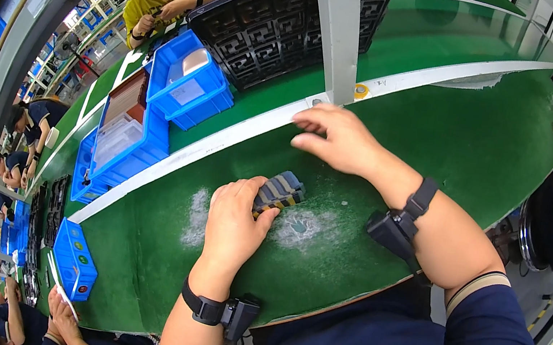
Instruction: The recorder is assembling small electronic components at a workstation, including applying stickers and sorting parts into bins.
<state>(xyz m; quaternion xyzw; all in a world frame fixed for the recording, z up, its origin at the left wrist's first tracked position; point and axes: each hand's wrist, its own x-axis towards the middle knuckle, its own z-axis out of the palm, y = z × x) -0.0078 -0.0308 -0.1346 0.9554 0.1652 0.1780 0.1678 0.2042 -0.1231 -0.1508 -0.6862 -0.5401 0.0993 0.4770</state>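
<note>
My left hand (pixel 236 223) is wrapped round a small block of stacked flat pieces (pixel 280 192), banded grey and dark with some yellow along the near edge. The block rests on or just above the green tabletop (pixel 152 261); which of the two, I cannot tell. What kind of pieces they are is not clear. Beyond it and to the right, my right hand (pixel 338 139) hovers by the foot of a white post (pixel 338 44). Its thumb and fingers are apart, and nothing shows between them.
Blue bins (pixel 184 88) with parts and papers stand beyond the white divider strip (pixel 223 142). A black moulded tray (pixel 279 27) leans behind the post, near a yellow tape roll (pixel 361 92). Another blue bin (pixel 73 259) sits left. People work opposite and on both sides.
</note>
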